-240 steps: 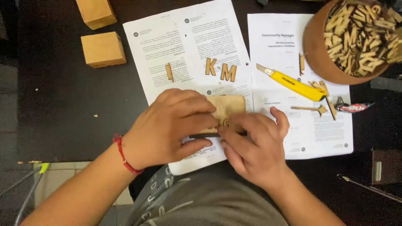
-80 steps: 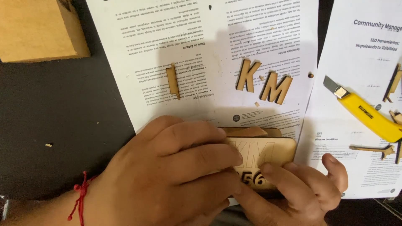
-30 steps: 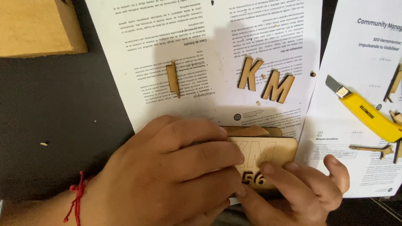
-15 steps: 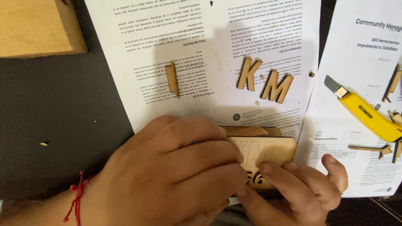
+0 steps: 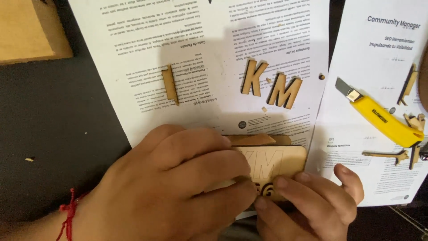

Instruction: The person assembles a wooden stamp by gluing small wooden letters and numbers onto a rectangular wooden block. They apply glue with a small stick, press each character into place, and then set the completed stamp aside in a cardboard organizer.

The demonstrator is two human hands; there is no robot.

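plaque (image 5: 272,163) under fingertips (image 5: 285,183): pale matt plywood, engraved | letters (image 5: 272,85) beyond fingers: same raw wood | sheets (image 5: 214,53): matt printed paper | knife (image 5: 379,118): glossy yellow plastic, metal blade | tabletop (image 5: 53,125): dark, matt

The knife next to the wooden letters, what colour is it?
The knife is yellow with a metal tip, seen in the head view.

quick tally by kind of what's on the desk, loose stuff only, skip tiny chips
Wooden plaque under both hands: 1
Loose wooden letter cutouts: 2
Wooden strip: 1
Yellow utility knife: 1
Printed sheets: 2
Wooden block: 1
Total: 8
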